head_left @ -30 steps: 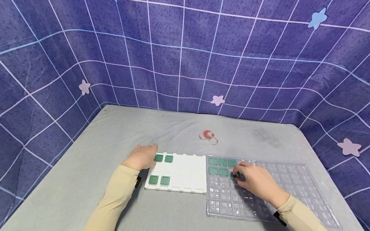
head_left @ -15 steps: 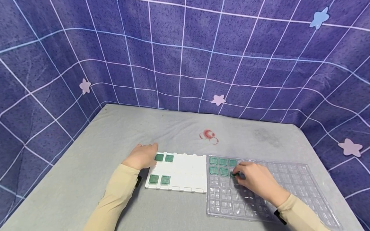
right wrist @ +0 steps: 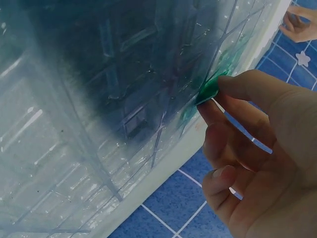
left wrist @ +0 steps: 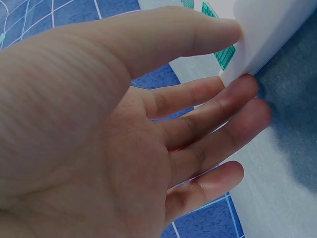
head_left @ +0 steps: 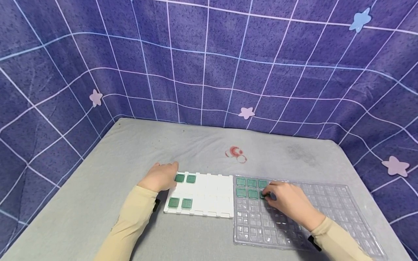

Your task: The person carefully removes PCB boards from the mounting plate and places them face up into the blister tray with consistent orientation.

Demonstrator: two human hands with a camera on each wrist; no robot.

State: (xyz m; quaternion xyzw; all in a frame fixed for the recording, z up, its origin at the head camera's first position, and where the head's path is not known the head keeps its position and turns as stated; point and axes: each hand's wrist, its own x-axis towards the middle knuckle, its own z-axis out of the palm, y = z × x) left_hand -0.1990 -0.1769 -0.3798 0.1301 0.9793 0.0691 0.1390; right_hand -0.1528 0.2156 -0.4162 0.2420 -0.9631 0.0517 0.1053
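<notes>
Your right hand (head_left: 290, 202) pinches a tilted green board (right wrist: 209, 92) at ten o'clock on the clear tray (head_left: 258, 232); your left hand (head_left: 160, 177), fingers loosely extended, touches the white tray (head_left: 209, 194) at its ten o'clock. You're apparently seating the board: level it, then release.

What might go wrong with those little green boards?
The right hand pinches a small green board, which might slip and land crooked in the clear tray. Neighboring boards sit close by and could get knocked. The left hand touches the white tray at its edge; a careless push might jolt the boards in it.
</notes>
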